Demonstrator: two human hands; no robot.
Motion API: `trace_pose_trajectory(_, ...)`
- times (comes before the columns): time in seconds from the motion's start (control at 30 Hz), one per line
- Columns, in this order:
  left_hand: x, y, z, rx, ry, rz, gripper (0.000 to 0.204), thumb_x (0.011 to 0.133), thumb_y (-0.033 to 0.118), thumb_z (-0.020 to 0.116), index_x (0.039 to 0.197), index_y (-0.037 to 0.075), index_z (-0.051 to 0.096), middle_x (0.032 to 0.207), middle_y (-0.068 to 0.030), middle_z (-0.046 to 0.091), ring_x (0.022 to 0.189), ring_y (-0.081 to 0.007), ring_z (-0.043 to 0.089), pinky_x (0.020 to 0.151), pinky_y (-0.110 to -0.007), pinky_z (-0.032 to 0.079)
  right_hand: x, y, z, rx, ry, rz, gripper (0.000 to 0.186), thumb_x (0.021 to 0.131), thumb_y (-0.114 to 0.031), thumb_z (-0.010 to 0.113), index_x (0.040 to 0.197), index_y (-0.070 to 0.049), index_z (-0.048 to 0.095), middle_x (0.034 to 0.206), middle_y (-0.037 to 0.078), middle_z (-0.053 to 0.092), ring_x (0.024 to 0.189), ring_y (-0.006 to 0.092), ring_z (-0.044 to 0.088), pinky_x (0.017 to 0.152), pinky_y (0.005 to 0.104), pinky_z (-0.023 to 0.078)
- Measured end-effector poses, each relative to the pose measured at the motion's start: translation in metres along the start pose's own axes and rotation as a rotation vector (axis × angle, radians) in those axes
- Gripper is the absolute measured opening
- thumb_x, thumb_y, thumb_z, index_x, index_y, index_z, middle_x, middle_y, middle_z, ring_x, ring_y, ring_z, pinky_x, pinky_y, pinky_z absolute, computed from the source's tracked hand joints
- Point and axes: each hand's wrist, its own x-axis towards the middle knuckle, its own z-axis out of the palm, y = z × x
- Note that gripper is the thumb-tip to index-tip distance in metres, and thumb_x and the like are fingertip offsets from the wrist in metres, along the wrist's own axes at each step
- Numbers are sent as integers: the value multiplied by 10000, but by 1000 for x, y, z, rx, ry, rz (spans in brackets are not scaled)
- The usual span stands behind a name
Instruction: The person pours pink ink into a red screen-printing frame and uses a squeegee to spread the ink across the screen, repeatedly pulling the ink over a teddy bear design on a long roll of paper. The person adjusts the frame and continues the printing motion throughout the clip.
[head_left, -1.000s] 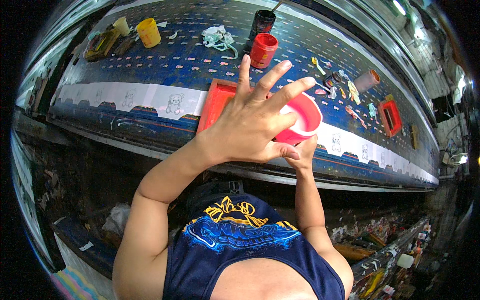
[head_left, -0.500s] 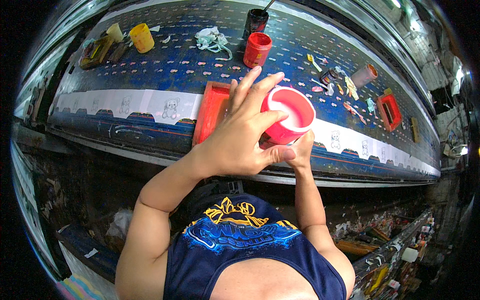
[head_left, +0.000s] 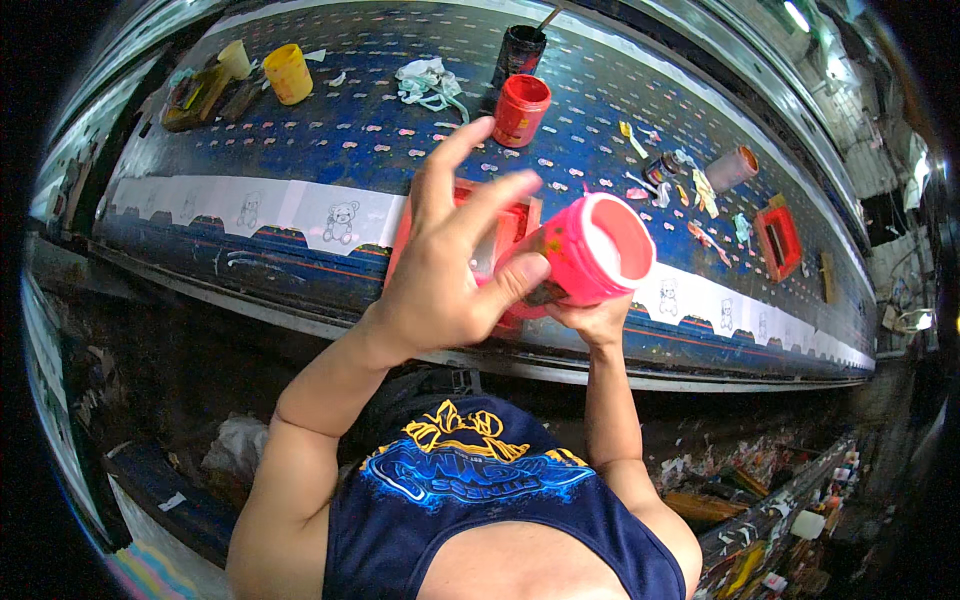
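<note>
A bright pink jar [head_left: 575, 245] with a white inside is tipped to the right above the table's near edge. My right hand [head_left: 597, 322] grips it from below and behind; part of that grip is hidden by the jar. To its left, my left hand [head_left: 440, 265] is open with fingers spread, the thumb at the jar's side; I cannot tell whether it touches. Behind the left hand, partly covered, a red rectangular frame [head_left: 525, 212] lies on a white strip [head_left: 290, 208] printed with bear drawings.
On the blue patterned table [head_left: 370, 150] stand a red jar [head_left: 521, 110], a dark jar [head_left: 520, 52] with a stick, and a yellow jar [head_left: 288, 75]. Crumpled rags [head_left: 428, 82], a fallen jar [head_left: 732, 168] and another red frame [head_left: 778, 240] lie farther off.
My left hand has come off the jar's rim and moved left, its fingers spreading. The jar has shifted slightly right and tipped further in my right hand.
</note>
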Motion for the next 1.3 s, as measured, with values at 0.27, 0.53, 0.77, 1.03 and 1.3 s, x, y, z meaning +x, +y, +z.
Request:
trace_pose_trajectory(0.27,-59,-15,57,-320,-62,-272,868,912,419,747,1573,-5,377,1684,-240,137,1547,-418,190,1251,-505,178,-10,7,-25,-140,-227,-97,1024,587,-203,938,1503,-114,491,1458,83,590,1362,293,546,1195,468,376)
trace_pose_trajectory(0.53,-45,-9,50,-400,-83,-206,930,936,507,709,1593,-22,317,1684,-281,88,1565,-432,112,1255,-518,118,-11,-5,-27,-216,-327,-106,981,647,-266,909,1521,-147,480,1500,69,560,1418,285,494,1231,474,319)
trace_pose_trajectory(0.77,-37,-2,60,-350,-157,-110,1001,948,631,622,1611,-29,265,1676,-315,74,1568,-453,95,1250,-528,117,-7,-20,0,125,-169,53,993,642,-268,932,1490,-30,474,1425,166,611,1314,301,599,1148,457,438)
trace_pose_trajectory(1.03,-35,11,58,-232,-161,-5,967,953,610,622,1615,-6,279,1679,-317,67,1566,-455,98,1248,-537,108,-10,-28,4,270,-109,93,1112,635,-342,969,1519,9,393,1467,214,545,1321,344,583,1126,495,474)
trace_pose_trajectory(1.3,-35,38,40,-134,-176,145,740,927,651,623,1466,144,597,1668,-325,137,1550,-517,71,1232,-605,48,-9,-35,9,213,82,-8,983,510,-132,957,1390,28,551,1321,161,666,1210,273,657,1071,433,516)
